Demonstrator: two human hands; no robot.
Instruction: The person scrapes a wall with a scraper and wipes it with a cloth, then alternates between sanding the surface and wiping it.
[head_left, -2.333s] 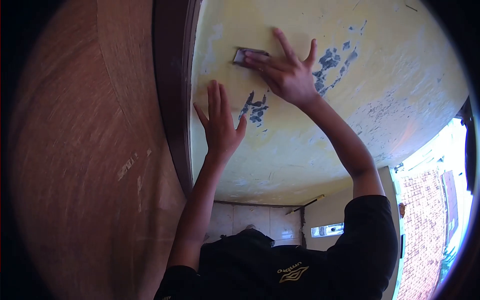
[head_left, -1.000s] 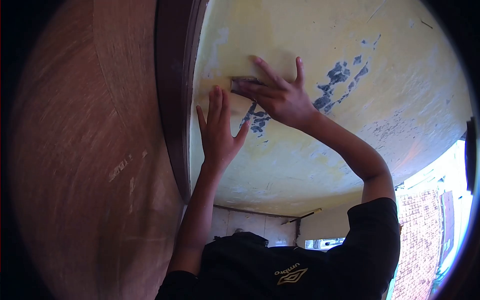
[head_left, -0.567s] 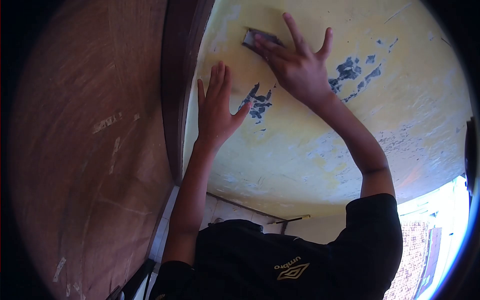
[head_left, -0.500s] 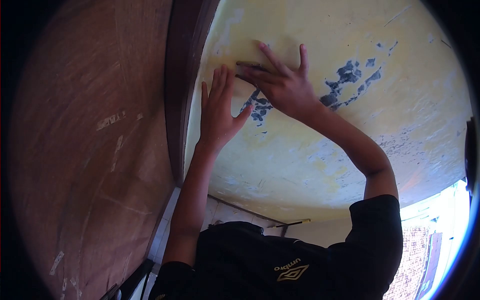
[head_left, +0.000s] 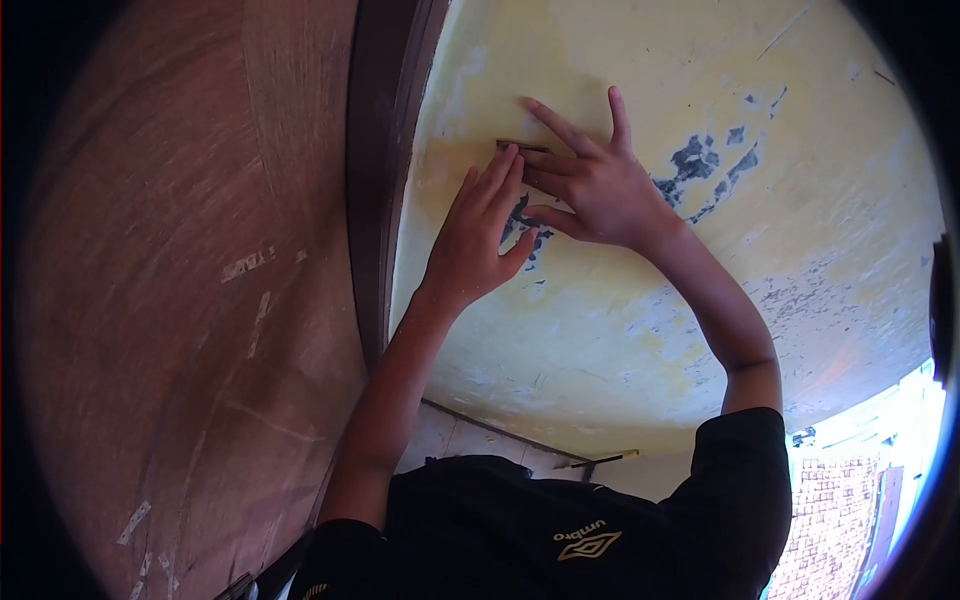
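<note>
A yellow-painted wall with dark chipped patches fills the middle and right. My right hand keeps a thin dark piece against it with the index and middle fingers; its other two fingers stick out, and the thumb is apart below. Lying nearly flat, my left hand has its fingers close together and its thumb out. Its fingertips meet the edge of the dark piece and the right fingertips. Another chipped patch shows between the hands. How the piece is gripped underneath is hidden.
A brown wooden panel stands at the left, with a dark frame between it and the wall. A yellow-and-black stick is low behind my shoulder. Bright daylight and a brick-patterned surface appear at the lower right.
My left hand has moved right and come up against the right fingertips. The right hand and the dark piece are slightly farther right and lower; its thumb now stands apart.
</note>
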